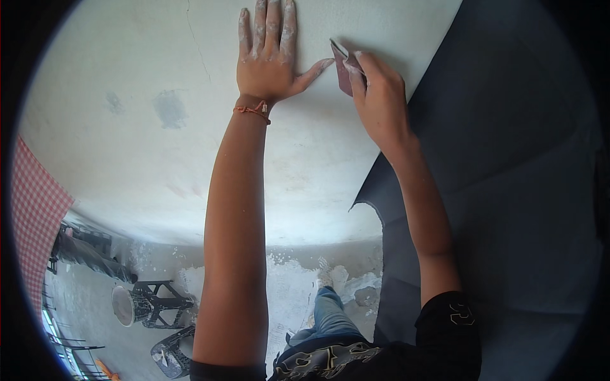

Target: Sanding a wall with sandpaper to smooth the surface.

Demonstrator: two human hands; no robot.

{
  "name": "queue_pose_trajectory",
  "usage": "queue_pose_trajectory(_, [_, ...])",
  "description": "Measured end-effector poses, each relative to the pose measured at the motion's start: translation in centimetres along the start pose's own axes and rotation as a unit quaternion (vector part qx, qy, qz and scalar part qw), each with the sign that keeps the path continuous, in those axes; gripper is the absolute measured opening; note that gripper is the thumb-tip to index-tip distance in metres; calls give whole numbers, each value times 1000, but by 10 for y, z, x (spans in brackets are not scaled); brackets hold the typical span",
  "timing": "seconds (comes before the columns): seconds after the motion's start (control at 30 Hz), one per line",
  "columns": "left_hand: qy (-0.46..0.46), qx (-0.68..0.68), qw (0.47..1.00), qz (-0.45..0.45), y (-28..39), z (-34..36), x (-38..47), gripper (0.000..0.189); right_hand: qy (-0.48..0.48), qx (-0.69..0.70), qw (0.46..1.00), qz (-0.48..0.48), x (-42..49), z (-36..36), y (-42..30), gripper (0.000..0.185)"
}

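Observation:
Against the pale plastered wall, my left hand lies flat, its fingers apart and dusted with white powder; it holds nothing. A red cord bracelet circles that wrist. To its right, my right hand grips a folded piece of reddish-brown sandpaper between thumb and fingers, near the wall's right part. The left thumb tip is close to the sandpaper's edge. Grey patches and a thin crack mark the wall to the left.
A large dark sheet hangs along the right side. At lower left stand a black plastic stool, a white-splashed bucket and a second dark stool. Red-and-white checked cloth hangs at far left. White splashes cover the floor.

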State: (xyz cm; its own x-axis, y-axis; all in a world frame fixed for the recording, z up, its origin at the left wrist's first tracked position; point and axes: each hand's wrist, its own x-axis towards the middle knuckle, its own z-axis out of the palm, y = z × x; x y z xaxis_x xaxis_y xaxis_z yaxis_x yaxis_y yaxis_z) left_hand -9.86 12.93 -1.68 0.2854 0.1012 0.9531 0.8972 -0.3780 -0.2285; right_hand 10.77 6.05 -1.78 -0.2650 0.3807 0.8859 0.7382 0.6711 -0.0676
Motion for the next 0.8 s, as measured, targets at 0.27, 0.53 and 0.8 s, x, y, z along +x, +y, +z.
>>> queue_pose_trajectory(0.27, [-14, 86, 996, -2, 1, 3, -3, 112, -15, -6, 999, -36, -11, 11, 12, 17])
queue_pose_trajectory(0.53, [-18, 62, 998, -13, 6, 3, -2, 110, 12, 19, 997, -78, 7, 8, 5, 17])
queue_pose_trajectory(0.8, [-11, 49, 999, -11, 1, -2, 0, 106, 23, 20, 995, -98, 17, 13, 2, 22])
